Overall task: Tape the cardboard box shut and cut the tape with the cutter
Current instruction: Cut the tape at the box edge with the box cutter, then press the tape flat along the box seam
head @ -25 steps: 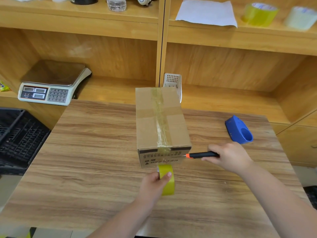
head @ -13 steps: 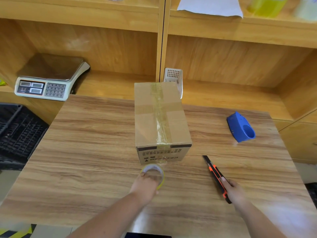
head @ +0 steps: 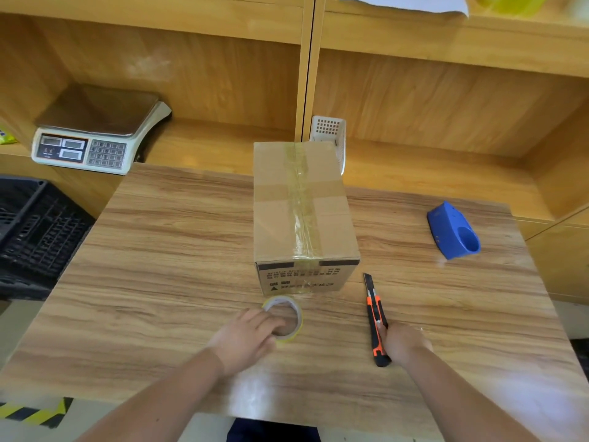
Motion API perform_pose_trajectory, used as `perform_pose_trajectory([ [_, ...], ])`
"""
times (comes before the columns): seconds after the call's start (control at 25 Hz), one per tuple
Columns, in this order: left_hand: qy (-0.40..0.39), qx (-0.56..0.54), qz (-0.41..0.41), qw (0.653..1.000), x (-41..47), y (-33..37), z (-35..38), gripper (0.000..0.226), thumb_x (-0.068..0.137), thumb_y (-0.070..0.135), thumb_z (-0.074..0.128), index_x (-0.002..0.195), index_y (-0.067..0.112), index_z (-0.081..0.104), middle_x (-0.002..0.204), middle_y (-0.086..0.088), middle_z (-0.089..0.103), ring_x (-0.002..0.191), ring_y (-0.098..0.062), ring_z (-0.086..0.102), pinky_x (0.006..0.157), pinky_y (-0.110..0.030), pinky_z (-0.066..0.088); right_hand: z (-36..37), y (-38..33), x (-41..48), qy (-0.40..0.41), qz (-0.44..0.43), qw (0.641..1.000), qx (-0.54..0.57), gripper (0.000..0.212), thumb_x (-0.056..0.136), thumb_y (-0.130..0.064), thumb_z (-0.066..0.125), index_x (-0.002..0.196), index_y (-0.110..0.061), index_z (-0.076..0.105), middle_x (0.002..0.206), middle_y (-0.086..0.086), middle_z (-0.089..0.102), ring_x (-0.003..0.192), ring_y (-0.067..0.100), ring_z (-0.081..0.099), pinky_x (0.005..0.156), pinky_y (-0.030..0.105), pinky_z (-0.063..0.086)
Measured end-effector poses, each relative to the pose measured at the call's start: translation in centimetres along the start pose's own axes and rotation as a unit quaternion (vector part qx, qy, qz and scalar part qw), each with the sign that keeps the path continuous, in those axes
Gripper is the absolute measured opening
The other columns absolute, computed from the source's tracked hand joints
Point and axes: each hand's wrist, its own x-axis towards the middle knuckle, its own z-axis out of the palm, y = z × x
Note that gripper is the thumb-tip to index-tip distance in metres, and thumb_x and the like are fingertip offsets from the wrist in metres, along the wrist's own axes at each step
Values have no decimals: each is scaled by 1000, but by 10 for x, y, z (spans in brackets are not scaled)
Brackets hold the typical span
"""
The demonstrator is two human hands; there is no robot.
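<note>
A closed cardboard box stands in the middle of the wooden table. A strip of yellowish clear tape runs along its top seam and a short way down the near face. In front of the box a yellow tape roll lies flat on the table, and my left hand grips it with fingertips in its core. To the right of the box an orange and black cutter lies on the table, tip pointing away. My right hand is curled around its near end.
A blue tape dispenser sits at the table's right. A weighing scale stands on the low shelf at back left, a white basket behind the box, a black crate left of the table.
The cutter came away from the box's near edge and now lies on the table. The tape roll went from upright at the box front to flat on the table.
</note>
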Motion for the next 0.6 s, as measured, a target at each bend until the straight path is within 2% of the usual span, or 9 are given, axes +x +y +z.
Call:
perform_pose_trajectory([
  [0.04, 28, -41, -39, 998, -6, -11, -9, 27, 88, 31, 45, 113, 28, 54, 102, 5, 70, 98, -14, 61, 85, -28, 53, -9, 0, -1, -3, -5, 1000, -17, 52, 96, -50, 20, 62, -22, 48, 72, -3, 57, 77, 22, 60, 67, 31, 43],
  [0.12, 107, -133, -184, 968, -9, -35, -36, 27, 97, 20, 44, 122, 20, 54, 117, -7, 66, 112, -25, 57, 96, -32, 47, -36, -4, -1, 23, -21, 1000, -5, 44, 96, -46, 27, 71, -19, 53, 74, -2, 59, 80, 23, 61, 68, 32, 46],
  [0.2, 173, -203, -264, 927, 3, -49, -72, 36, 99, 19, 41, 133, 14, 50, 134, -12, 58, 126, -29, 50, 106, -36, 37, -72, -16, -5, 108, -66, 987, 101, 31, 95, -38, 35, 89, -16, 56, 85, 4, 64, 83, 27, 62, 71, 37, 51],
  [0.24, 202, -212, -257, 921, 13, -49, -93, 40, 100, 21, 39, 138, 15, 46, 140, -11, 53, 132, -28, 45, 110, -38, 33, -92, -25, -11, 164, -96, 968, 161, 28, 94, -36, 38, 98, -16, 57, 89, 6, 66, 83, 27, 62, 72, 38, 53],
  [0.32, 231, -169, -176, 942, 38, -33, -129, 49, 98, 28, 32, 146, 20, 38, 152, -3, 42, 143, -23, 30, 119, -41, 21, -125, -49, -27, 284, -175, 921, 202, 31, 92, -34, 45, 116, -17, 56, 101, 7, 66, 93, 27, 61, 79, 40, 54],
  [0.4, 184, -90, -111, 972, 62, -8, -152, 55, 97, 40, 20, 150, 27, 26, 158, 6, 21, 148, -15, 14, 122, -39, 5, -142, -75, -43, 360, -280, 873, 173, 36, 93, -31, 47, 125, -16, 54, 121, 8, 62, 114, 27, 54, 96, 42, 46],
  [0.44, 148, -57, -100, 982, 73, 4, -154, 56, 98, 45, 15, 151, 30, 20, 158, 8, 12, 148, -13, 8, 122, -37, 0, -144, -87, -49, 360, -334, 858, 147, 39, 94, -33, 45, 129, -17, 52, 130, 7, 58, 123, 26, 49, 103, 43, 40],
  [0.52, 80, -23, -105, 991, 90, 18, -144, 56, 100, 47, 13, 153, 28, 13, 161, 4, 3, 150, -14, 2, 123, -38, -2, -142, -103, -52, 302, -413, 854, 89, 49, 95, -43, 35, 136, -20, 46, 145, 2, 47, 137, 20, 35, 114, 43, 27],
  [0.6, 27, -6, -115, 993, 100, 19, -133, 57, 100, 46, 13, 154, 26, 8, 164, -1, -1, 151, -16, -2, 123, -39, -3, -134, -111, -47, 258, -445, 856, 49, 63, 90, -55, 27, 140, -19, 41, 151, 0, 37, 143, 16, 22, 118, 40, 16],
])
